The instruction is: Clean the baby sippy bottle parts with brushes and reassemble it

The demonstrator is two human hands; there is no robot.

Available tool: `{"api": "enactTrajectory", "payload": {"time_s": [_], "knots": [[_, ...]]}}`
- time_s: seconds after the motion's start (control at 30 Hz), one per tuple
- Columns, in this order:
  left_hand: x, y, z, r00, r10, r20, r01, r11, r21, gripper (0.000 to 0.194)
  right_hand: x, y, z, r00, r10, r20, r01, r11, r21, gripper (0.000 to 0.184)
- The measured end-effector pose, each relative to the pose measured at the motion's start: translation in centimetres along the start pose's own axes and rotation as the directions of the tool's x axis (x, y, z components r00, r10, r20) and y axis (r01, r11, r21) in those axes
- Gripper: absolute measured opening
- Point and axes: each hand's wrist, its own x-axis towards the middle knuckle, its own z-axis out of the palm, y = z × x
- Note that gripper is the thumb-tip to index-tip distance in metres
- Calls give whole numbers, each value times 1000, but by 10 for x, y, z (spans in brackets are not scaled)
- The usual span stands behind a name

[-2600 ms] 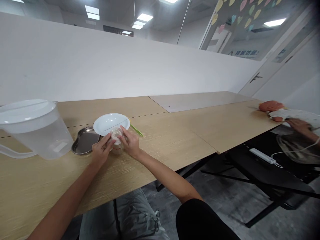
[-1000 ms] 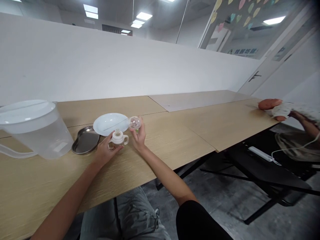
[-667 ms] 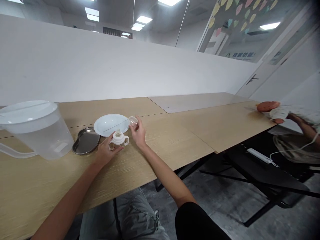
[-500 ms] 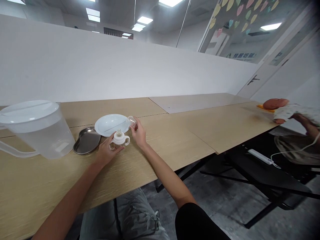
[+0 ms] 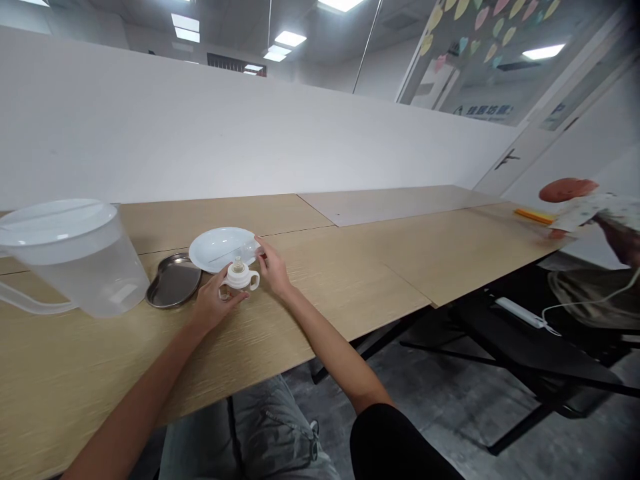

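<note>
My left hand (image 5: pixel 214 298) is closed around a baby bottle (image 5: pixel 239 277) with a white collar, side handles and a teat on top. It stands upright on the table. In my right hand (image 5: pixel 273 265) is a clear bottle cap (image 5: pixel 249 251), pinched between the fingers just above and to the right of the teat. The cap and the teat look apart. Behind both hands lies a shallow white bowl (image 5: pixel 205 248), partly covered by the cap and fingers. A metal kidney dish (image 5: pixel 173 283) sits left of my left hand.
A large lidded plastic pitcher (image 5: pixel 95 267) stands at the left. At the far right, a person's arm (image 5: pixel 620 237) is by a baby doll (image 5: pixel 570 189), near a yellow item (image 5: pixel 534 216). A black chair (image 5: pixel 530 347) holds a white power strip (image 5: pixel 520 313).
My right hand has brought the clear cap left and slightly down, closer to the teat. The bottle stays in place. At the far right, the doll has been raised and shifted right.
</note>
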Motion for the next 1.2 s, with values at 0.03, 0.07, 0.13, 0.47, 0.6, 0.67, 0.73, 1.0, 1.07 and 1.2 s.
{"api": "enactTrajectory", "payload": {"time_s": [0.03, 0.07, 0.13, 0.47, 0.6, 0.67, 0.73, 1.0, 1.07, 1.2], "knots": [[0, 0, 0, 1000, 2, 1, -2, 1000, -2, 74, 0, 0, 1, 1000, 6, 1, -6, 1000, 8, 47], [0, 0, 0, 1000, 4, 5, -4, 1000, -4, 74, 0, 0, 1, 1000, 19, -2, -18, 1000, 18, 48], [0, 0, -1, 1000, 1, 11, -1, 1000, -7, 74, -1, 0, 2, 999, 43, -16, -42, 998, 49, 49], [0, 2, -1, 1000, -2, 7, 2, 1000, -15, 74, -2, 2, 4, 998, 53, -45, -50, 996, 75, 40], [0, 2, -1, 1000, -15, 12, 15, 1000, -10, 72, -2, -1, 4, 999, 44, 12, -44, 996, 71, 37], [1, 2, -1, 1000, -15, 12, 15, 1000, -13, 72, -1, -3, 2, 998, 29, 50, -32, 998, 55, 36], [1, 2, -2, 1000, -12, 10, 13, 1000, -17, 73, -1, -5, 0, 994, 35, 99, -39, 999, 32, 35], [0, 2, -1, 1000, 7, -1, -7, 1000, -16, 72, 2, -9, -4, 959, 144, 246, -159, 986, 42, 29], [0, 1, -1, 1000, 9, -1, -9, 1000, -14, 72, 2, -9, -3, 948, 168, 271, -189, 981, 53, 31], [0, 2, -1, 1000, -4, -4, 4, 1000, -16, 71, 2, -9, -4, 948, 172, 268, -208, 972, 113, 38]]}}
